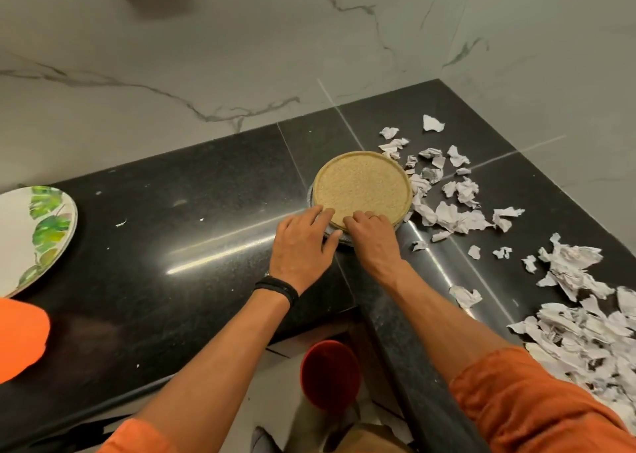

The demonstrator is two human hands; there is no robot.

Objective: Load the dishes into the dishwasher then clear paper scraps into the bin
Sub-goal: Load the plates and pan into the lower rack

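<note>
Both arms are stretched forward, hands side by side at the near rim of the round tan speckled plate [363, 185], which sits on the black polished stone counter [172, 211]. The left hand [303, 246] pinches the rim, fingers on top and thumb at the edge. The right hand [373, 237] has bent fingers on the plate, but its thumb is hidden, so I can't tell if it's gripping. Torn white paper scraps [457, 191] lie just right of the plate.

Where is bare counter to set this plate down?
Bare: the wide stretch between the leaf plate and the tan plate, and the strip behind it to the wall. Crowded: scraps right of it, down to the front edge.
</note>
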